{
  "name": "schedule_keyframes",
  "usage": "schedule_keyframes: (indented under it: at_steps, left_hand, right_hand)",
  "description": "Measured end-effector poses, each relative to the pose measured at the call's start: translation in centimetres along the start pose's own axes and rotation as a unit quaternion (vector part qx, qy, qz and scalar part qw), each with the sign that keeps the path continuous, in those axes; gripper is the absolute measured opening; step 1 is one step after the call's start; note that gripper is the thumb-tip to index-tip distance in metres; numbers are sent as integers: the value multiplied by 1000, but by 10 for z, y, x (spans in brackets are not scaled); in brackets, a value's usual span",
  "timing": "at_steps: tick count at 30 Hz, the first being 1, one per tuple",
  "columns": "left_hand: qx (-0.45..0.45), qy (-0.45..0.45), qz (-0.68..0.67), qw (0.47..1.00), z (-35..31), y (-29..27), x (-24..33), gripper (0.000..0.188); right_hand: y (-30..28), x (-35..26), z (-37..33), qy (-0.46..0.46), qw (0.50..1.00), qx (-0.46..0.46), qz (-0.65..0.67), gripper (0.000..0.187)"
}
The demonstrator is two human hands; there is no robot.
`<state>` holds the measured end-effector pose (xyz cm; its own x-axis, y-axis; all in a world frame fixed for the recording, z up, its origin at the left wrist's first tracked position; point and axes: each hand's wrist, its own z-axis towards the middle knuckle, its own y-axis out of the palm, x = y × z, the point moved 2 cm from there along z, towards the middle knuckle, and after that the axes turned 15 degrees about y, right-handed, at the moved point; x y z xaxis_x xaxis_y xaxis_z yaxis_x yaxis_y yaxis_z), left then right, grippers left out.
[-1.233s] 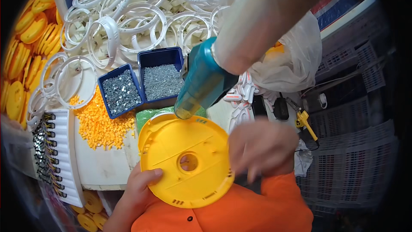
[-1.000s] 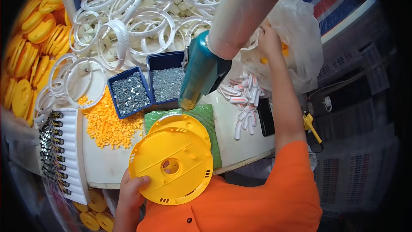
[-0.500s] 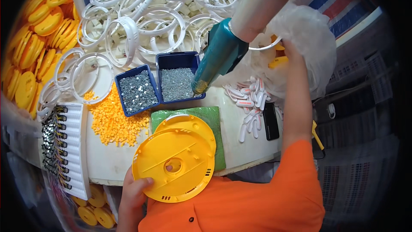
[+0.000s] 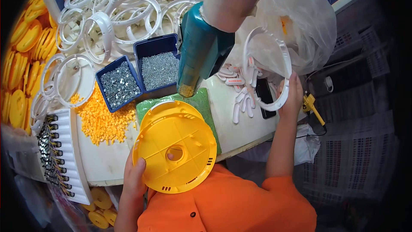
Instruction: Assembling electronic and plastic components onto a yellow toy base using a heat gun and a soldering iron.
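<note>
My left hand [image 4: 136, 172] grips the left rim of a round yellow plastic disc [image 4: 161, 135], thumb on its upper face, while a fingertip shows through its centre hole. Behind that disc, a second yellow round part [image 4: 175, 108] rests over the green woven mat [image 4: 201, 103]. My right hand [image 4: 292, 96] is closed on a white plastic ring [image 4: 284, 60], holding it up over the table's right side. Beneath the ring lie small white curved pieces [image 4: 243, 103] and a black phone [image 4: 267, 96]. The fingers under the disc are mostly hidden.
A teal-nosed power tool [image 4: 199, 45] hangs over the middle. Left of it are two blue bins [image 4: 118, 83] of small metal parts, orange pieces [image 4: 103, 120], and a white rack [image 4: 71, 154]. White rings [image 4: 101, 34] pile up behind; a clear plastic bag [image 4: 296, 13] stands at right.
My right hand has come out of the plastic bag toward me, bringing the white ring. My left hand still holds the yellow disc. The view has shifted slightly.
</note>
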<state>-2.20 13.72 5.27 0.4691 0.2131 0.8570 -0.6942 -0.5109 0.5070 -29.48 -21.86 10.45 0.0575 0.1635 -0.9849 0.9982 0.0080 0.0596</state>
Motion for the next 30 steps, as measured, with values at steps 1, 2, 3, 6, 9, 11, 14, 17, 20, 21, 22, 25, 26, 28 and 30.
schedule_keyframes:
  at_steps: [1,2,3,6,9,11,14,17,20,21,22,25,26,28,30]
  left_hand:
    - [-2,-5,3,1000,1,0,-1,79]
    - [3,-18,15,1000,2,-1,-1,79]
    - [8,-30,27,999,2,-2,-2,78]
    - [-7,-30,18,999,5,1,-4,78]
    - [-31,0,-11,999,8,9,-5,76]
    - [-27,-6,2,1000,6,8,-1,76]
    - [-8,-6,11,1000,2,4,2,76]
    - [-8,9,-4,1000,2,9,4,77]
    - [-13,18,-11,1000,0,8,6,78]
    - [-16,14,-6,1000,-1,7,7,78]
    - [-15,16,-9,1000,-1,9,8,78]
    - [-12,14,-14,1000,1,9,7,79]
    - [-18,8,-16,1000,0,6,6,79]
    - [-18,0,-17,1000,0,3,1,80]
    - [17,20,-18,999,2,-1,-6,84]
  right_hand:
    - [-4,3,-7,7,999,21,37,30]
    - [-6,3,-10,23,997,12,69,33]
    - [-9,4,-7,26,997,16,70,33]
    - [-14,5,7,-9,987,-7,160,33]
    - [13,-9,7,-77,984,2,163,28]
    - [45,-29,-2,-216,974,-17,69,20]
    - [86,-62,-3,-311,948,-33,63,31]
    - [98,-93,-2,-265,958,-56,98,35]
    - [106,-106,2,-212,970,-32,112,43]
    - [101,-108,4,-251,966,19,58,45]
    - [94,-112,5,-290,954,71,4,49]
    - [68,-117,0,-376,921,49,89,52]
    - [62,-122,-7,-416,905,70,55,55]
    - [58,-133,-31,-451,887,92,35,61]
    - [45,-137,-59,-428,902,48,4,65]
